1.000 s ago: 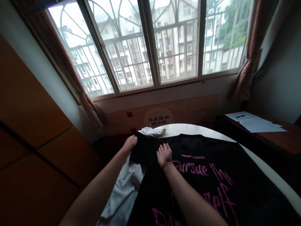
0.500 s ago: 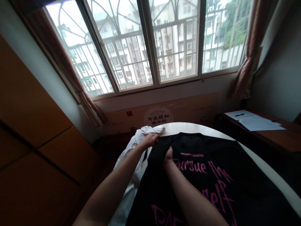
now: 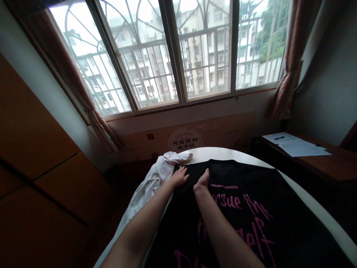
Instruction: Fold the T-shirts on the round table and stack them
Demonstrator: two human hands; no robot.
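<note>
A black T-shirt [image 3: 290, 208] with pink lettering lies spread over a round white table [image 3: 223, 152], its neckline toward the far edge. My left hand [image 3: 180, 177] rests on the shirt's upper left part with its fingers spread. Just right of it, my right hand [image 3: 202, 180] is on the shirt beside the small pink print, fingers stretched out and thumb side up. Neither hand grips the cloth. A crumpled white garment [image 3: 150, 190] lies along the table's left side, next to my left hand and partly behind my left forearm.
Beyond the table stands a printed panel [image 3: 223, 128] under a barred window [image 3: 206, 59]. To the right is a brown wooden desk [image 3: 329, 163] with white papers [image 3: 301, 147]. An orange-brown cabinet [image 3: 33, 130] is at left, and tied curtains [image 3: 284, 89] flank the window.
Both hands have let go of the folded-up black cloth, which now lies flat beneath them. My left fingers have spread out. The view has shifted slightly.
</note>
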